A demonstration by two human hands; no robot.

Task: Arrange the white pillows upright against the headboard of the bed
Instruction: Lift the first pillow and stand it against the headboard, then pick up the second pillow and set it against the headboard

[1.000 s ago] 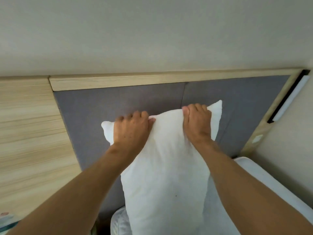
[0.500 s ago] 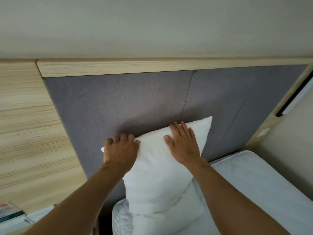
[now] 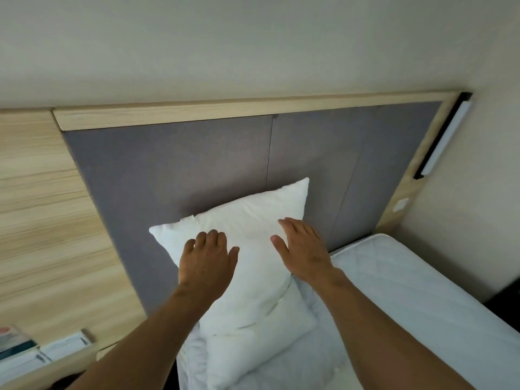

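Note:
A white pillow (image 3: 253,229) leans tilted against the grey padded headboard (image 3: 168,170), its top corner pointing up right. A second white pillow (image 3: 261,342) lies beneath it on the mattress (image 3: 408,291), partly covered by the first. My left hand (image 3: 206,260) rests flat on the upper pillow's left part, fingers slightly curled. My right hand (image 3: 302,246) lies flat on its right edge with fingers spread. Neither hand grips the fabric.
A light wood rail (image 3: 225,114) caps the headboard, with wood panelling (image 3: 42,206) to the left. Books (image 3: 31,350) sit on a ledge at the lower left. A wall light strip (image 3: 444,139) and a switch (image 3: 401,204) are at the right.
The pillow came down from being held high by its top edge and now leans on the headboard over the second pillow. Both hands let go of the edge and lie flat on it.

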